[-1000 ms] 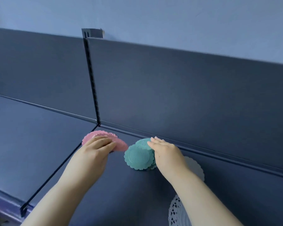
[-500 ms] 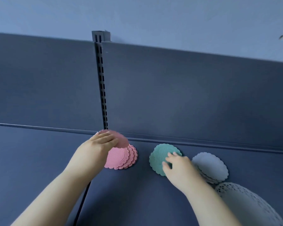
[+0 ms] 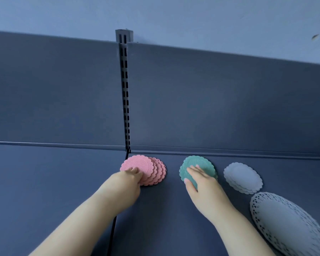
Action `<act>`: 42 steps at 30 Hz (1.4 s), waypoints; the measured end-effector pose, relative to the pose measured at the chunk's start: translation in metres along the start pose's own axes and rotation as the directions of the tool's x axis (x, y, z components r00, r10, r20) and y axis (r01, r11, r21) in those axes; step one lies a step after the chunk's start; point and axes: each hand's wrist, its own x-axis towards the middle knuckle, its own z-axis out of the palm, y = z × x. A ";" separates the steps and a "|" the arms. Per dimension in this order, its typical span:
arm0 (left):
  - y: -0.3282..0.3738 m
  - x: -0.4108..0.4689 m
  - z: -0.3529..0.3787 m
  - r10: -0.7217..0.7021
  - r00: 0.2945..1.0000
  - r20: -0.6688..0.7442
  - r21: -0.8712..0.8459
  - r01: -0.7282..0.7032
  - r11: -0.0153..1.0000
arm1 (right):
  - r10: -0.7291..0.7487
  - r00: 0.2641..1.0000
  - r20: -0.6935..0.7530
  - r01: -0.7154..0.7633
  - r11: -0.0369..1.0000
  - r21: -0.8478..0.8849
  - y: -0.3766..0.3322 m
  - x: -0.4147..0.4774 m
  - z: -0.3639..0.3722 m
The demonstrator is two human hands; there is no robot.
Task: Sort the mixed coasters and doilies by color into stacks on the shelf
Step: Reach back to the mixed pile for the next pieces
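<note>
Pink coasters [image 3: 151, 169]: a fanned stack of scalloped ribbed discs lying on the dark blue shelf [image 3: 54, 182], just right of the seam between two shelf panels and close to the back edge. The top pink disc sits shifted left of those beneath, so the lower rims show as steps along the right side. Left hand [image 3: 127, 183] rests on the near-left part of this stack, fingers curled together over the top disc's edge; whether the thumb is under the disc cannot be told. Teal coasters [image 3: 196, 164]: a second, tighter stack to the right of the pink one, apart from it with bare shelf between. Right hand [image 3: 201, 182] lies flat on the teal stack, fingers loosely spread and extended toward the back panel, thumb off the left rim; no pinch visible. Pale grey coasters [image 3: 243, 177]: third stack further right, fanned slightly toward the near side, untouched by either hand. White lace doily [image 3: 284, 224]: larger, perforated border, lying at the near right, just beside the grey stack, partly cut by the frame edge. Slotted upright [image 3: 125, 93] runs up the back panel [image 3: 220, 100] above the seam.
</note>
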 end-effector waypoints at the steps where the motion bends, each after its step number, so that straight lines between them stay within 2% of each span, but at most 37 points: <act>1: -0.001 0.000 0.003 0.008 1.000 -0.025 -0.008 -0.008 1.000 | -0.011 1.000 0.007 0.011 1.000 0.025 -0.003 -0.002 0.002; 4: -0.002 -0.007 0.008 -0.001 0.992 -0.124 -0.035 -0.004 0.999 | -0.047 0.998 0.030 0.046 0.998 0.050 -0.005 -0.006 0.005; 6: 0.004 -0.012 0.005 0.044 0.961 -0.271 -0.048 -0.059 0.997 | -0.082 0.996 0.039 0.080 0.996 0.050 -0.004 -0.009 0.004; 8: 0.013 -0.016 0.002 0.117 0.919 -0.376 0.028 -0.116 0.993 | -0.112 0.993 0.034 0.110 0.992 0.055 -0.002 -0.014 0.000; 12: 0.049 -0.021 -0.011 0.189 0.867 -0.461 0.073 -0.175 0.982 | -0.159 0.987 0.010 0.159 0.987 0.035 0.006 -0.026 -0.015; 20: 0.149 -0.033 -0.012 0.206 0.864 -0.459 0.054 -0.204 0.977 | -0.230 0.973 -0.030 0.229 0.973 -0.024 0.072 -0.072 -0.057; 33: 0.408 -0.056 0.019 0.247 0.856 -0.454 -0.066 -0.308 0.949 | -0.136 0.986 -0.100 0.136 0.991 -0.005 0.280 -0.204 -0.148; 42: 0.475 -0.028 0.025 0.246 0.844 -0.477 -0.047 -0.304 0.951 | -0.047 0.989 -0.143 0.058 0.995 0.076 0.356 -0.232 -0.170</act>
